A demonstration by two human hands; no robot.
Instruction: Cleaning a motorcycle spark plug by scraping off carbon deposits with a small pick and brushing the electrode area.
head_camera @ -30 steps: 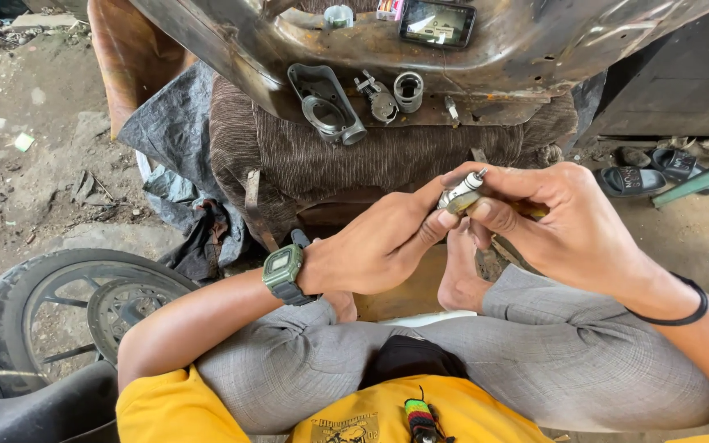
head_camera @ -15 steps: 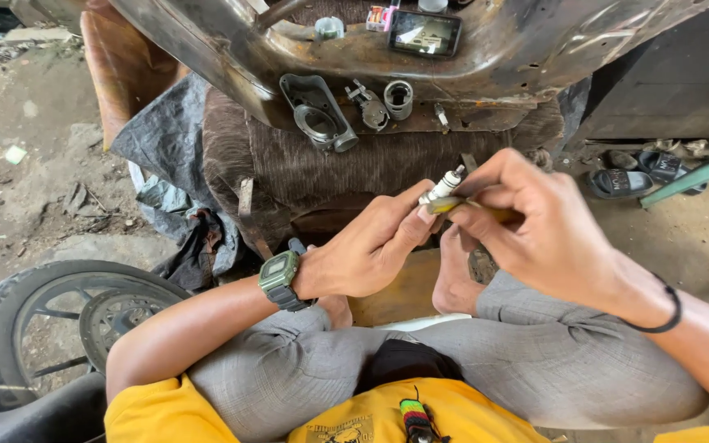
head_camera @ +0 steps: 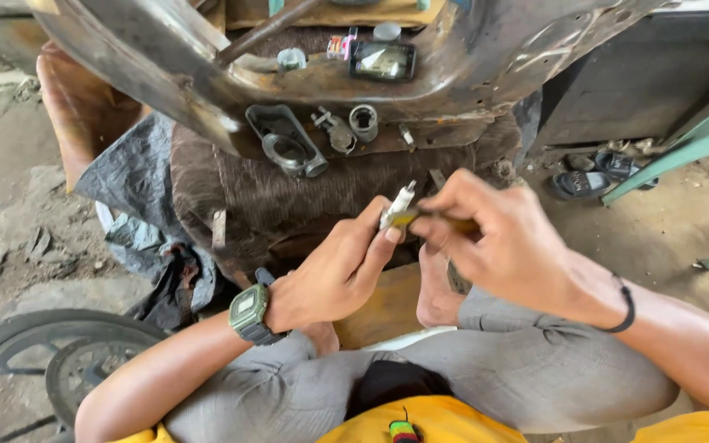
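My left hand (head_camera: pixel 334 271), with a green wristwatch (head_camera: pixel 249 314) on its wrist, pinches a small white and metal spark plug (head_camera: pixel 398 203) between thumb and fingers, tip pointing up. My right hand (head_camera: pixel 512 244), a black band on its wrist, grips a thin yellowish tool (head_camera: pixel 420 218) whose end touches the spark plug. Both hands meet above my crossed legs in grey trousers (head_camera: pixel 486 369). The lower part of the plug is hidden by my fingers.
A rusty curved metal panel (head_camera: pixel 207 98) lies ahead with loose metal parts (head_camera: pixel 289 148) and a phone (head_camera: pixel 381 61) on it. A motorcycle wheel (head_camera: pixel 34 369) sits at lower left. Black sandals (head_camera: pixel 588 176) and a green chair leg (head_camera: pixel 683 152) are at right. Dirt floor around.
Both hands with the spark plug have stayed together while the view shifted; the hands now sit slightly lower and more central, and more of the metal panel shows above.
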